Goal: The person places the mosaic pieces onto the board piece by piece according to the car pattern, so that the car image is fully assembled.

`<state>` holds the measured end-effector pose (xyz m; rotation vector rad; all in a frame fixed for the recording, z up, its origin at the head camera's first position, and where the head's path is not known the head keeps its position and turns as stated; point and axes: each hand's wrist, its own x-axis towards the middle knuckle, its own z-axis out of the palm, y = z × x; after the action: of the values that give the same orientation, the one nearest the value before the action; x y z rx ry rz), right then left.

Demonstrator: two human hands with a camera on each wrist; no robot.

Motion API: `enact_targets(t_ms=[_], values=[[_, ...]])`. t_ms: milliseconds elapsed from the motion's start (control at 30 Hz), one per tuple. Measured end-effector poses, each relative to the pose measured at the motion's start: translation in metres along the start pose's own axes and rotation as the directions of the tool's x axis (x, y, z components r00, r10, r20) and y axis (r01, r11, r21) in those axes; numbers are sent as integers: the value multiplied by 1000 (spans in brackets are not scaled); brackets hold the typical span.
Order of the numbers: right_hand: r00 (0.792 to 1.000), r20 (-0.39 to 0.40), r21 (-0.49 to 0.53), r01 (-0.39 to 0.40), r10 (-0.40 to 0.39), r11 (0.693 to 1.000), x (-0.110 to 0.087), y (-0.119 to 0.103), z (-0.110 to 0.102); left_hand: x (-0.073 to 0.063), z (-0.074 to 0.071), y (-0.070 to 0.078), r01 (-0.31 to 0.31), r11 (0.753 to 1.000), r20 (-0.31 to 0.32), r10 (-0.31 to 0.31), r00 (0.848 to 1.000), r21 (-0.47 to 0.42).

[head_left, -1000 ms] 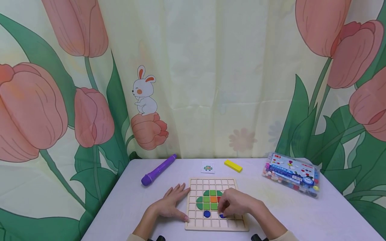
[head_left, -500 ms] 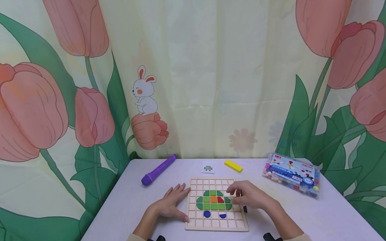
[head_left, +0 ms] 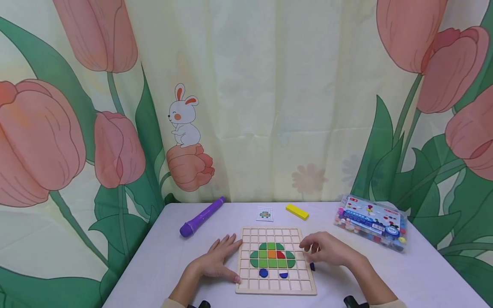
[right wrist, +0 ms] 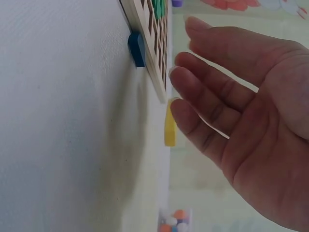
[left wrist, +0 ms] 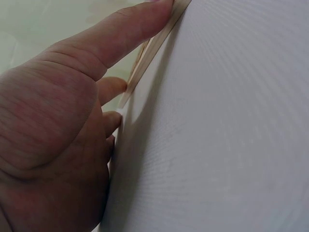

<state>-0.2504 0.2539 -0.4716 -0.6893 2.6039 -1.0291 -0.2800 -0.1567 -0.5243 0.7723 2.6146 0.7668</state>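
A wooden grid board [head_left: 275, 288] lies on the table, bearing green, orange and red pieces in a rounded pattern. Below the pattern are a blue round piece [head_left: 263, 273] and a blue half-round piece [head_left: 283, 275]. My left hand [head_left: 216, 262] rests on the table with spread fingers, its thumb and fingertips touching the board's left edge. My right hand [head_left: 325, 249] hovers by the board's right edge, fingers loosely bent and holding nothing, as the right wrist view confirms. Just under it, a dark blue piece [right wrist: 137, 49] sits on the table against the board's side.
Behind the board lie a purple microphone [head_left: 202, 217], a small picture card [head_left: 265, 214] with a similar pattern, and a yellow block [head_left: 297, 212]. A clear plastic case [head_left: 371, 223] of colourful parts stands at the back right. A tulip-print curtain [head_left: 250, 107] hangs behind the table.
My right hand has let go of the blue half-round piece on the board and moved right, past the board's edge, uncovering the pattern's right side. My left hand has stayed put.
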Motion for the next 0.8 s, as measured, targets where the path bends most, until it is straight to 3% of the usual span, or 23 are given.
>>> enact_targets(t_ms=[467, 800], values=[[992, 65, -40, -104, 107, 994, -3, 6, 2, 0, 0, -2, -15, 1000, -7, 15, 1000, -1], [997, 40, -110, -67, 72, 992, -3, 10, 6, -2, 0, 0, -21, 1000, -15, 21, 1000, 3]])
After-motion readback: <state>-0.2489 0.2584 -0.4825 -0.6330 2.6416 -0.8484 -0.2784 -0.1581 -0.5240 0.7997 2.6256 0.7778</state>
